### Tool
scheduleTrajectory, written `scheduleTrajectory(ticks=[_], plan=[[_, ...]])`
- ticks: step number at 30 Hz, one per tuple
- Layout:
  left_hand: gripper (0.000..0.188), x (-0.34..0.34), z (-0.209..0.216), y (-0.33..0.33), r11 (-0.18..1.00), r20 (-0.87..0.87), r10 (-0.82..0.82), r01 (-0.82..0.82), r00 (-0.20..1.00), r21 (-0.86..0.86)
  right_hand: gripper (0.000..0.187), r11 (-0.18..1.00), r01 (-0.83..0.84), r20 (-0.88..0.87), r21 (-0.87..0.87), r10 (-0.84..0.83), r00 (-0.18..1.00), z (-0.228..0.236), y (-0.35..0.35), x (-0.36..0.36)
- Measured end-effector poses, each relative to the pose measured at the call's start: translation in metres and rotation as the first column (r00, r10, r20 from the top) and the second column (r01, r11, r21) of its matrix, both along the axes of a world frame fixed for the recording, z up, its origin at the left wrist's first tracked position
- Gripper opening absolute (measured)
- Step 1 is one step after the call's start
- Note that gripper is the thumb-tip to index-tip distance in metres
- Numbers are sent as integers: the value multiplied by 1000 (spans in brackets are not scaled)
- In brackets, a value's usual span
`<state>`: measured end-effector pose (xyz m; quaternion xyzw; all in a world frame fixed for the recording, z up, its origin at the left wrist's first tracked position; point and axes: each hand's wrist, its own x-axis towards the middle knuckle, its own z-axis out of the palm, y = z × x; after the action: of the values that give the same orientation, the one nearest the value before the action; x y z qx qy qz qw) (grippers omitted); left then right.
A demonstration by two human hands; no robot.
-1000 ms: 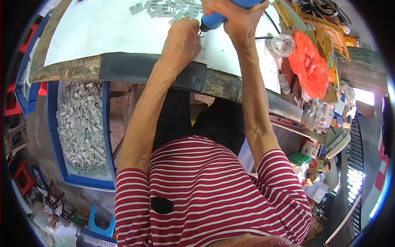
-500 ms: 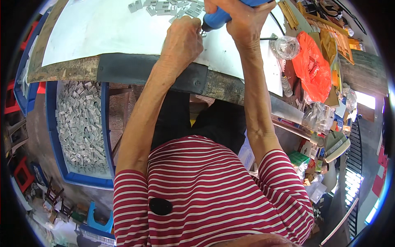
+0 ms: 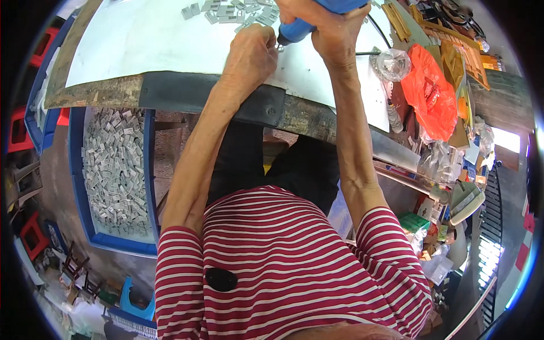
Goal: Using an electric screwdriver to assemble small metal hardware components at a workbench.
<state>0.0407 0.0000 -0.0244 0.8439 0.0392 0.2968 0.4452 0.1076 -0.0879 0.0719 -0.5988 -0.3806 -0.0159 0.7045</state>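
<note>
Head view: a blue tool (image 3: 298, 26) is at the top of the frame, just right of the middle, its dark nose pointing down and left. The right hand (image 3: 337, 34) is wrapped around it, fingers clamped on its body, and hides part of it (the frame's top edge cuts off more). The left hand (image 3: 251, 54) is just left of the nose with its fingers curled in; I cannot tell if they pinch anything. Small flat grey pieces (image 3: 226, 11) lie at the top middle on a white sheet (image 3: 141, 45), which covers much of the wooden table (image 3: 107, 92). At the upper right, a black cord (image 3: 378, 29), a clear round plastic tub (image 3: 392, 65) and a red plastic bag (image 3: 428, 93) are near the right arm. At the left, a blue bin (image 3: 122, 244) holds a big heap of little grey bits (image 3: 116, 175). Another bin (image 3: 46, 139), at the upper left edge, has see-through plastic in it.
</note>
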Motion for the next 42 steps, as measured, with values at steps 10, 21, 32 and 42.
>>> scheduleTrajectory(ticks=[10, 21, 32, 42], plan=[[13, 1, -5, 1, 999, -29, -39, 38, 999, -38, 29, 965, -247, 379, 93, 195, 905, 1, -3, 2], [12, -3, 8, 1, 991, -68, 0, 10, 998, 136, 24, 916, -265, 42, 302, 265, 963, 11, -16, -17], [13, -5, 3, 1, 986, -92, -7, 22, 996, 168, 23, 979, -39, -48, 202, 49, 998, 9, -58, -26], [15, -5, -3, 4, 995, -104, -68, 76, 992, 72, 22, 946, -49, -117, 321, 91, 989, 4, -53, -36]])
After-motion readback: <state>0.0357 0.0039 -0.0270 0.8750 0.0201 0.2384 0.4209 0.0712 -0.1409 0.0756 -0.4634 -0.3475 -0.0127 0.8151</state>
